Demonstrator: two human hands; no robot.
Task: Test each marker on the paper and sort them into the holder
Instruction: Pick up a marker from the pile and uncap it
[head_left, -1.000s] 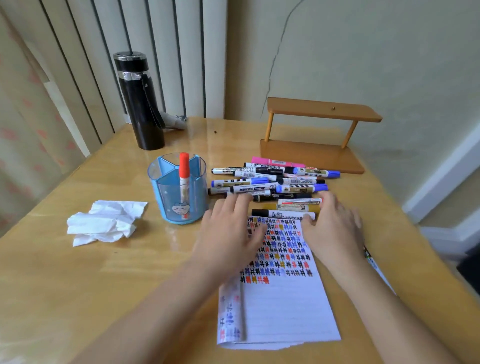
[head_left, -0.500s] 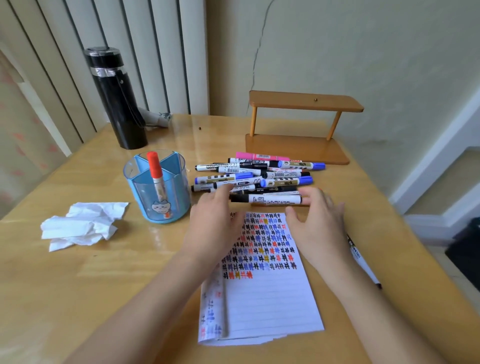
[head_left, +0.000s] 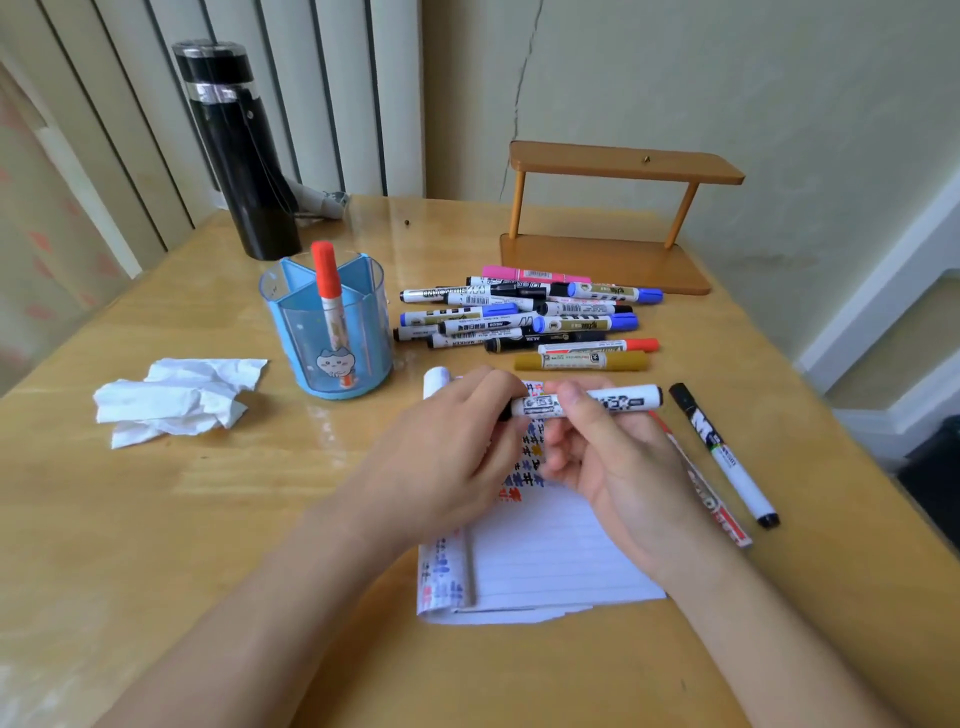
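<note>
Both hands hold one white-barrelled marker (head_left: 621, 401) level over the scribbled paper (head_left: 545, 551) on the table (head_left: 208, 519). From the left: the blue holder (head_left: 291, 338), one red marker (head_left: 326, 270) standing in it, sits near the left hand (head_left: 441, 457), which grips the marker's left end; the right hand (head_left: 618, 467) pinches its barrel. A jerked cap could knock that holder, smear ink, or set the loose black marker (head_left: 724, 457) at right rolling.

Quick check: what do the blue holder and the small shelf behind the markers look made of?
Blue holder: likely translucent plastic, glossy; the red marker shows through its wall. Small shelf: wood or wood-toned plastic, smooth brown finish; cannot tell which.
</note>
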